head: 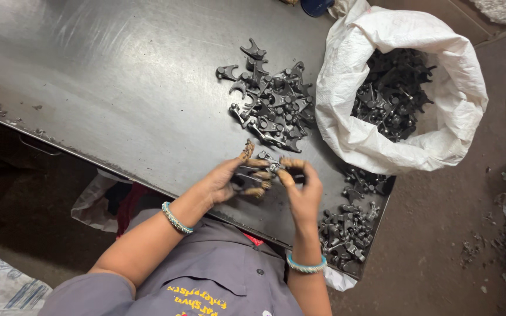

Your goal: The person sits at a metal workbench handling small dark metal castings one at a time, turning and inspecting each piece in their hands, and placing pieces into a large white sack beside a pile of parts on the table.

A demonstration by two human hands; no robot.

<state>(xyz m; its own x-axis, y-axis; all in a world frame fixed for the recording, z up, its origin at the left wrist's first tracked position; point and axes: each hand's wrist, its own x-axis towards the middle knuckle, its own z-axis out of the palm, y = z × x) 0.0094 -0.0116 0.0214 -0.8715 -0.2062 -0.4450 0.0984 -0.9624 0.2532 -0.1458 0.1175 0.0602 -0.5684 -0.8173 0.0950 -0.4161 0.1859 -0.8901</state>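
Left hand (225, 180) and right hand (303, 190), fingers clamped together on one dark forked metal part (260, 174), above the steel table's (118, 88) near edge. Loose pile (273, 105) farther; white sack (402, 88) right; open tabletop left.

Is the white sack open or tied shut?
Open: the white sack has its mouth rolled back, showing dark metal parts inside.

Both hands, the left hand (224, 178) and the right hand (303, 190), meet over the near edge of the flat sheet-metal table (118, 88). Just behind them on the table lies a heap of forked metal castings (270, 105). Behind and right of the right hand stands a woven plastic sack (440, 146) with more castings in it. A second pile of castings (346, 234) lies just right of the right wrist.
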